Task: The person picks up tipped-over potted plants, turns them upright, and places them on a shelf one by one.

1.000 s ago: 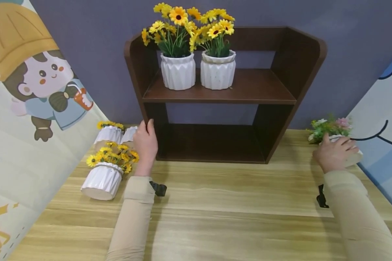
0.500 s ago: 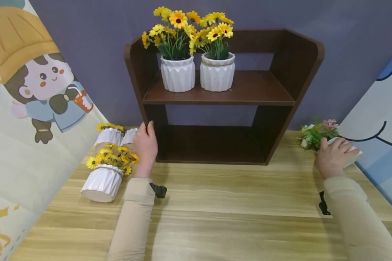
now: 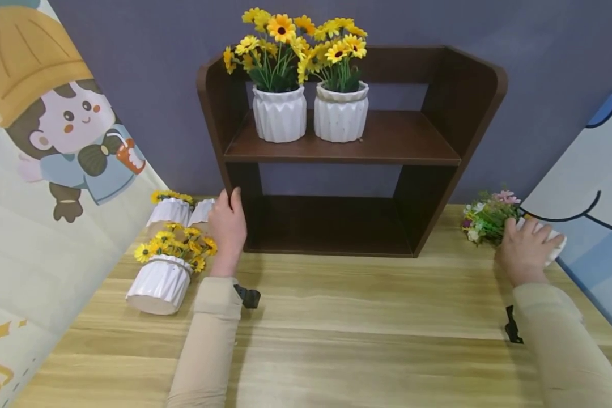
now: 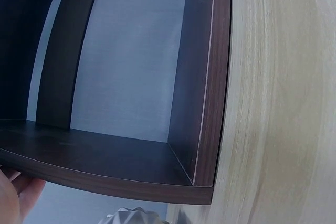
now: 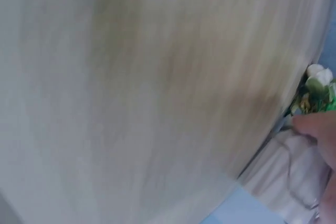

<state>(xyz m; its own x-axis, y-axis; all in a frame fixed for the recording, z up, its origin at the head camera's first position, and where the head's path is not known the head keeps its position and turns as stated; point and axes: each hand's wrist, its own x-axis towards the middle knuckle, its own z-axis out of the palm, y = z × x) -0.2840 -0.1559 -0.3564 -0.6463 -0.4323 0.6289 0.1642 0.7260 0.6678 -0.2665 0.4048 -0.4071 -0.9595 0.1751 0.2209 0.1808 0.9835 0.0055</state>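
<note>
A dark brown two-tier shelf point(image 3: 336, 156) stands at the back of the table. My left hand point(image 3: 228, 226) grips the front edge of its left side panel; in the left wrist view the fingers point(image 4: 31, 198) wrap that panel. At the far right, my right hand point(image 3: 526, 255) holds a white flowerpot point(image 3: 556, 243) tipped sideways, its pink and white flowers point(image 3: 489, 218) pointing left. The right wrist view catches the pleated pot point(image 5: 286, 169) under my fingers, blurred. Two white pots with yellow flowers point(image 3: 279, 116) point(image 3: 340, 113) stand upright on the upper tier.
Left of the shelf, several white pots with yellow flowers lie tipped on the wooden table point(image 3: 336, 340); the nearest pot point(image 3: 160, 286) is beside my left forearm. A cartoon-printed panel point(image 3: 76, 141) bounds the left side, another panel point(image 3: 591, 198) the right.
My right hand has turned the pot further onto its side, and its flowers have swung left and slightly down. The left hand has stayed on the shelf panel.
</note>
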